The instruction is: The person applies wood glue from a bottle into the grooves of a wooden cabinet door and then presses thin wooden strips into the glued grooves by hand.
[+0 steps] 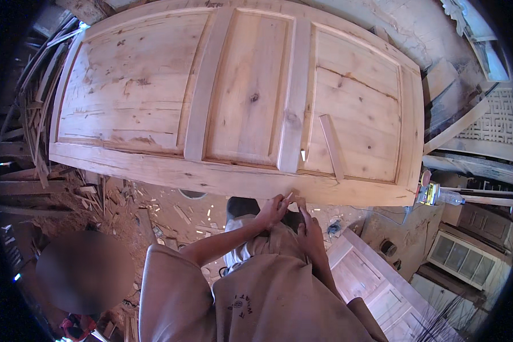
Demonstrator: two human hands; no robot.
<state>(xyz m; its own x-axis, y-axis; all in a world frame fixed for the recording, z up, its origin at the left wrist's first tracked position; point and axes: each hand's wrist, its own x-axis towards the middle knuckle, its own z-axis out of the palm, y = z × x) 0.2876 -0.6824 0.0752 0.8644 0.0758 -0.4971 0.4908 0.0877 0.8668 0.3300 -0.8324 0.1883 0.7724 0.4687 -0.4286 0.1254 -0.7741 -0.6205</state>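
A large panelled wooden door [245, 171] lies flat before me, its near edge just beyond my hands. My left hand [272, 212] is closed in a pinch at that edge, with a small pale sliver [290, 196] at its fingertips. Close beside it on the right, my right hand [309, 229] has its fingers bent inward with the index finger pointing up; what it holds, if anything, is too small to make out. On the right-hand panel rests a loose wooden strip [332, 147], and a small whitish piece [303, 155] lies left of it.
Stacked timber [39, 114] lines the left side. A clear bottle [450, 196] lies past the door's right end. Another panelled door [359, 273] leans low at the right, near a glazed wooden frame [460, 257]. Wood scraps litter the floor. A blurred person [82, 273] is at lower left.
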